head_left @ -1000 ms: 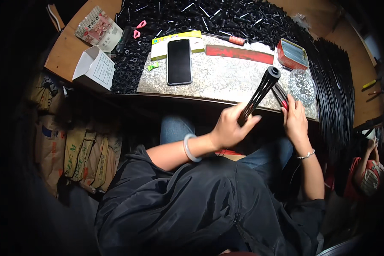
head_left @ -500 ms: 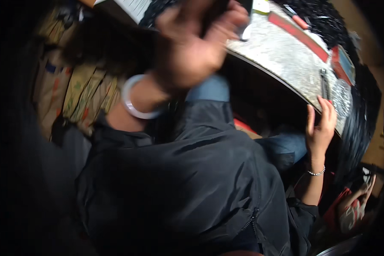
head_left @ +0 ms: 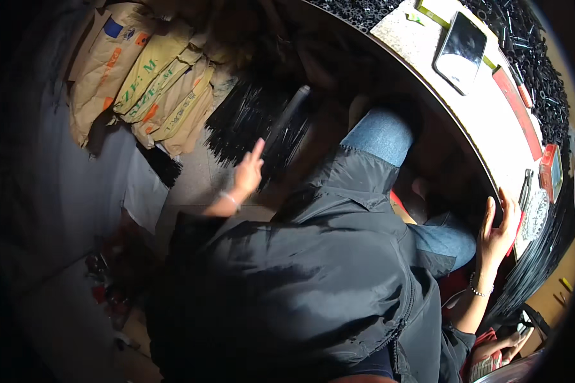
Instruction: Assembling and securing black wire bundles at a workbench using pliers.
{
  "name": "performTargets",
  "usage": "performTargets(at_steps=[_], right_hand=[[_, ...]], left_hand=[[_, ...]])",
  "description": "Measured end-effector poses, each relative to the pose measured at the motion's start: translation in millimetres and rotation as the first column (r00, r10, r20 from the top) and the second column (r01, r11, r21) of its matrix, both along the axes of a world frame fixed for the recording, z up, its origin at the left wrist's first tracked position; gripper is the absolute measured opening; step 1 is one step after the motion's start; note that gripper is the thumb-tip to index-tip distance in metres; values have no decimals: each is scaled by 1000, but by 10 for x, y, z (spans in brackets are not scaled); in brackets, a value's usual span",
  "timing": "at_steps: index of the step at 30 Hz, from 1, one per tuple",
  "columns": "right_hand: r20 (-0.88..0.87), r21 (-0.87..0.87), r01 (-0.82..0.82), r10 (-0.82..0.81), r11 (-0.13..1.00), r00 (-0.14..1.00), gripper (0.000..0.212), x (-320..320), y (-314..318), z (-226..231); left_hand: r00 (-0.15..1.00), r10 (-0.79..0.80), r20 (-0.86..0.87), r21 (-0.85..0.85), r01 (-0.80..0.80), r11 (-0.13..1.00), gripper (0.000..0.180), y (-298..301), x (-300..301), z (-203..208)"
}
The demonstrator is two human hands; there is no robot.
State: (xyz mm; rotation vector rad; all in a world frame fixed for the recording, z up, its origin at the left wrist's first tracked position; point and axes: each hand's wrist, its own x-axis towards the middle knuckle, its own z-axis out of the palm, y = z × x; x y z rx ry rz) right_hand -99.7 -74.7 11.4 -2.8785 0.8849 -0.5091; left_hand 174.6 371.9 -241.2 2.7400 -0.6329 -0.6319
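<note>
L hand (head_left: pixel 248 173) is pointing outward, fingers extended, tips nr a dark rod (head_left: pixel 289 113) over the blk strips (head_left: pixel 236 131); can't tell if touching. R hand (head_left: pixel 499 236) is sitting half open at the tbl (head_left: pixel 421 57) edge, thumb apart from fingers, just beside the pliers (head_left: pixel 526 186).

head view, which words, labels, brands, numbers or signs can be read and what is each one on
I won't copy wording; print stands here:
Yellow sacks: large green lettering, clear enough to read.
Brown sack: orange print, too small and blurred to read.
Phone: pale glare, no readable text.
</note>
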Motion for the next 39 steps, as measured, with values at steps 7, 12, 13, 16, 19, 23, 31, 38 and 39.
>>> performTargets(at_steps=[7,12,13,16,19,23,31,38,39], right_hand=[[-9,-17,89,-90,996,996,26,-122,39,93],[119,-172,161,-142,972,983,26,-425,-285,62],[167,-173,243,-215,954,962,25,-583,-414,58],[163,-254,499,-471,829,867,24,-1272,-953,208],[143,-270,701,-693,660,707,24,-2214,-1523,74],[29,-130,778,-782,614,622,30,-2427,-1937,130],[-148,-255,696,-738,671,658,18,-2028,-2328,-92],[-133,-312,723,-782,616,609,13,-2016,-2590,-229],[-97,-294,746,-795,597,599,13,-2029,-2605,-239]], left_hand=[[883,-294,366,-149,367,918,65,-1059,710,212],[890,-420,177,-662,423,619,8,-2190,6,943],[850,-496,176,-671,472,572,7,-2353,-110,1018],[733,-611,300,-693,608,388,10,-2729,-375,1070],[684,-621,384,-615,691,380,11,-2943,-585,1061],[662,-642,386,-569,719,399,10,-2995,-666,1152],[652,-643,402,-530,738,417,10,-3088,-791,1236],[650,-648,396,-522,740,424,11,-3141,-838,1248],[646,-654,395,-518,744,422,10,-3151,-838,1252]])
